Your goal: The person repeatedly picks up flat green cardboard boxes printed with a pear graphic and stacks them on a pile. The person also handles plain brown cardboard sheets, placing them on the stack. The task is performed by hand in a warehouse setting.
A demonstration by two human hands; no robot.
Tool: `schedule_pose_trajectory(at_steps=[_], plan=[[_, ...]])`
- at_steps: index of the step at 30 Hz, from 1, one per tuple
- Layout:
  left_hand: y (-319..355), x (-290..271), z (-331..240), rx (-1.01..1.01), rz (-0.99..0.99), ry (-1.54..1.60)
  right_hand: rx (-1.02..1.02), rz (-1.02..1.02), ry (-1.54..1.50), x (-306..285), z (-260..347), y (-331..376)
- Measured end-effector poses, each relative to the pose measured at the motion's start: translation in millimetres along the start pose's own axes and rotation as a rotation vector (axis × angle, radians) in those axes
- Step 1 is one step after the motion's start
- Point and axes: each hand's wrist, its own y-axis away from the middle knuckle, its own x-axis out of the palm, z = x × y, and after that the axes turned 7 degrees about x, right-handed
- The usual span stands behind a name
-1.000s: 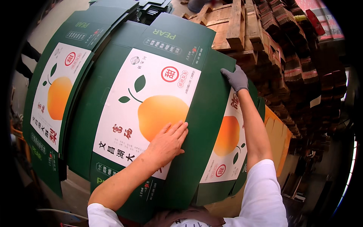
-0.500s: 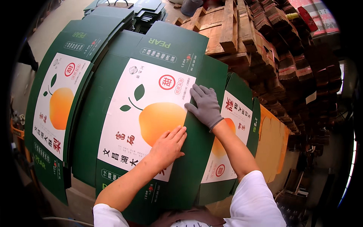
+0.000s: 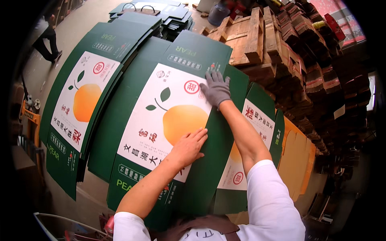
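Note:
In front of me lies a flat printed cardboard box blank [image 3: 138, 116], dark green with a white panel showing a yellow pear. My bare left hand [image 3: 188, 147] rests flat on the pear's near right part, fingers stretched toward the panel's right edge. Farther up, my right hand [image 3: 216, 89], in a grey glove, lies spread across that same edge by the red round mark. Neither hand grips anything. Under my right forearm a second green face with a white panel [image 3: 230, 172] continues to the right. Part of the lettering is hidden by my left forearm.
Left stands another stack of the green blanks [image 3: 86, 104], with more sheets [image 3: 173, 16] beyond. Wooden pallets [image 3: 241, 38] and piled brown cardboard [image 3: 297, 60] fill the far right. Plain tan cardboard [image 3: 293, 156] lies right. A person's legs [image 3: 48, 44] show at far left.
My gloved right hand has slid away from me along the panel's edge. My left hand stays flat on the pear. The view has shifted, bringing more of the person at far left into sight.

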Motion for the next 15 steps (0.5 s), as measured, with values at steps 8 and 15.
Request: schedule_pose_trajectory(at_steps=[8, 15], plan=[[15.6, -0.5, 10.3, -0.037, -0.098, 0.018, -0.107, -0.05, -0.036, 6.1, 38.7, 56.0], [86.2, 12.5, 67.5, -0.378, -0.213, -0.213, -0.136, -0.074, -0.042, 14.8, 21.9, 29.8]])
